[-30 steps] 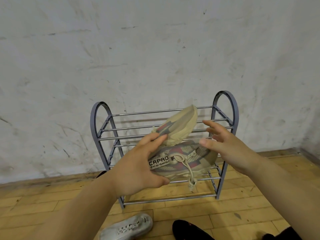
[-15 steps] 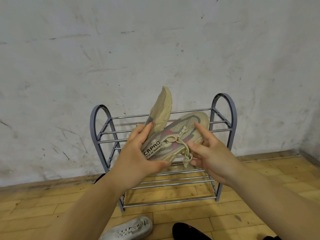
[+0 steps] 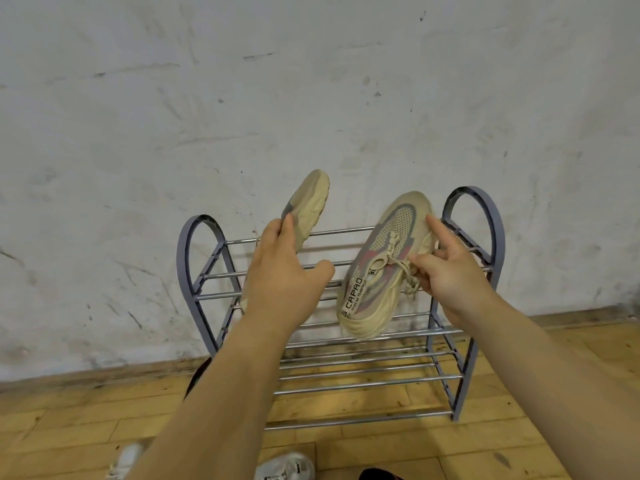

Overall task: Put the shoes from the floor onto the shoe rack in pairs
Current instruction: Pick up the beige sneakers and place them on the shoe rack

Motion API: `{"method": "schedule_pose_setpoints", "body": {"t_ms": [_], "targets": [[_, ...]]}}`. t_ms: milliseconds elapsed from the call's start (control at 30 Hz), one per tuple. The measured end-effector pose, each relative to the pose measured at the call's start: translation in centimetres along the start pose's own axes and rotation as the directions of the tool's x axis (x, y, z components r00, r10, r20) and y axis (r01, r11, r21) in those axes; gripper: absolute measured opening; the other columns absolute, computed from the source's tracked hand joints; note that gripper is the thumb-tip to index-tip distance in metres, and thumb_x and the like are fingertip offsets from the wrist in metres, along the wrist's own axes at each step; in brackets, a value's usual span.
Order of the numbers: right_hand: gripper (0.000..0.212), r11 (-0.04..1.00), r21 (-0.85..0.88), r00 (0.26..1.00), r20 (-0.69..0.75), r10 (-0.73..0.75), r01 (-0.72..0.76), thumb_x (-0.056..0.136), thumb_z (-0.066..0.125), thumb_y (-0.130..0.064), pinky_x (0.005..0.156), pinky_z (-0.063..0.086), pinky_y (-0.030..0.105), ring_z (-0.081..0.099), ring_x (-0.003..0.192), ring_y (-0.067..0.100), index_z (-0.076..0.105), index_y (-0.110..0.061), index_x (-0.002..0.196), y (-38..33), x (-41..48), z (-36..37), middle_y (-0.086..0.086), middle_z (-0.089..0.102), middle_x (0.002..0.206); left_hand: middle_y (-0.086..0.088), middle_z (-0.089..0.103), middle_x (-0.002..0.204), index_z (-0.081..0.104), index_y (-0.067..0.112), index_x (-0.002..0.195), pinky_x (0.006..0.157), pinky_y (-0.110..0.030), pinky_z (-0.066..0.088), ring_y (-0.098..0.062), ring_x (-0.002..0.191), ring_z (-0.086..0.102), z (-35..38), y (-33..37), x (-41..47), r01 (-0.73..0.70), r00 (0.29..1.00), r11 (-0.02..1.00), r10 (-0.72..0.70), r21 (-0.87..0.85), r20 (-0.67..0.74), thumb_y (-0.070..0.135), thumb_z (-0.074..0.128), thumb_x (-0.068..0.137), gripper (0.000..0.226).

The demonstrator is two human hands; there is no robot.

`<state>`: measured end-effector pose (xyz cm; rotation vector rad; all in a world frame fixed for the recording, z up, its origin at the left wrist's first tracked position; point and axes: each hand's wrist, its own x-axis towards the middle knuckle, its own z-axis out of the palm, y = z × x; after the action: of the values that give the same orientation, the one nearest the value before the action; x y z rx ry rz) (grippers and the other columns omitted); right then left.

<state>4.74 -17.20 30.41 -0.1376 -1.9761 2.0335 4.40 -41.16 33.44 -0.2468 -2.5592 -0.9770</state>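
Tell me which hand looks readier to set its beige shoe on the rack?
Probably the right hand: its beige knit sneaker lies sole-down over the grey metal rack's top rails. The left hand's matching sneaker points steeply upward.

scuffed white wall (image 3: 311, 81) above worn yellow wooden plank floor (image 3: 69, 427)

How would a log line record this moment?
left hand: grips sole-out beige shoe | right hand: pinches laced beige shoe | where: at shoe rack | floor: white shoes

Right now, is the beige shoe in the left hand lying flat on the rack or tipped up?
Tipped up. The left hand grips the shoe toe-high over the rack, sole showing, not lying flat.
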Motion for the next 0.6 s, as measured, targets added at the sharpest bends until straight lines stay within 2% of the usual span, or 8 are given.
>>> {"method": "schedule_pose_setpoints", "body": {"t_ms": [100, 167, 233, 300, 400, 500, 600], "targets": [[0.070, 0.999, -0.045, 0.999, -0.037, -0.016, 0.014, 0.099, 0.057, -0.002, 0.066, 0.057, 0.031, 0.074, 0.083, 0.016, 0.040, -0.040, 0.155, 1.5, 1.8, 0.6, 0.002, 0.079, 0.102, 0.002, 0.012, 0.171, 0.012, 0.022, 0.164, 0.125, -0.044, 0.021, -0.024, 0.155, 0.016, 2.4, 0.6, 1.6, 0.009, 0.999, 0.996, -0.012, 0.090, 0.040, 0.045, 0.059, 0.088, 0.092], [0.064, 0.994, -0.107, 0.995, -0.092, -0.030, 0.020, 0.099, 0.058, -0.008, 0.068, 0.061, 0.041, 0.075, 0.084, 0.019, 0.044, -0.044, 0.150, 2.4, 2.7, 0.7, -0.002, 0.080, 0.098, -0.002, 0.013, 0.170, 0.011, 0.019, 0.164, 0.125, -0.047, 0.022, -0.029, 0.155, 0.017, 3.9, 0.7, 2.5, -0.014, 0.996, 0.987, 0.000, 0.163, 0.087, 0.045, 0.057, 0.091, 0.090], [0.058, 0.992, -0.125, 0.985, -0.168, -0.027, 0.006, 0.098, 0.060, -0.012, 0.074, 0.063, 0.048, 0.076, 0.087, 0.022, 0.049, -0.042, 0.147, 3.2, 3.5, 0.5, -0.006, 0.080, 0.096, -0.005, 0.024, 0.165, 0.020, 0.016, 0.162, 0.120, -0.047, 0.027, -0.032, 0.149, 0.026, 5.2, 0.8, 3.1, -0.067, 0.991, 0.965, 0.035, 0.252, 0.128, 0.044, 0.056, 0.090, 0.085], [0.054, 0.994, -0.102, 0.969, -0.248, 0.012, -0.038, 0.096, 0.062, -0.017, 0.080, 0.062, 0.052, 0.075, 0.091, 0.023, 0.052, -0.039, 0.145, 3.9, 4.3, 0.1, -0.005, 0.077, 0.100, -0.005, 0.041, 0.152, 0.038, 0.015, 0.152, 0.111, -0.046, 0.035, -0.033, 0.136, 0.040, 6.1, 1.2, 3.5, -0.127, 0.982, 0.938, 0.074, 0.323, 0.172, 0.039, 0.056, 0.089, 0.069], [0.038, 0.996, -0.048, 0.937, -0.343, 0.060, -0.081, 0.096, 0.065, -0.027, 0.078, 0.063, 0.046, 0.074, 0.091, 0.024, 0.062, -0.037, 0.132, 4.4, 5.0, -0.4, 0.000, 0.075, 0.101, -0.005, 0.052, 0.137, 0.052, 0.015, 0.135, 0.102, -0.044, 0.041, -0.032, 0.126, 0.047, 7.3, 1.9, 3.6, -0.169, 0.961, 0.910, 0.067, 0.378, 0.269, 0.028, 0.055, 0.091, 0.046], [0.029, 0.994, 0.023, 0.922, -0.372, 0.104, -0.103, 0.096, 0.066, -0.024, 0.067, 0.061, 0.036, 0.073, 0.089, 0.021, 0.069, -0.032, 0.124, 4.8, 5.1, -0.8, 0.000, 0.073, 0.109, -0.009, 0.053, 0.137, 0.058, 0.011, 0.132, 0.102, -0.044, 0.044, -0.035, 0.128, 0.049, 8.0, 1.7, 3.6, -0.190, 0.935, 0.867, 0.016, 0.460, 0.355, 0.017, 0.053, 0.092, 0.041], [0.029, 0.994, 0.037, 0.927, -0.360, 0.111, -0.104, 0.098, 0.065, -0.024, 0.070, 0.061, 0.035, 0.073, 0.091, 0.018, 0.070, -0.030, 0.127, 4.9, 4.8, -1.2, -0.004, 0.071, 0.112, -0.009, 0.051, 0.140, 0.059, 0.012, 0.133, 0.101, -0.047, 0.045, -0.035, 0.125, 0.047, 8.2, 0.9, 3.4, -0.250, 0.930, 0.798, 0.040, 0.548, 0.366, 0.009, 0.047, 0.092, 0.043]]}}
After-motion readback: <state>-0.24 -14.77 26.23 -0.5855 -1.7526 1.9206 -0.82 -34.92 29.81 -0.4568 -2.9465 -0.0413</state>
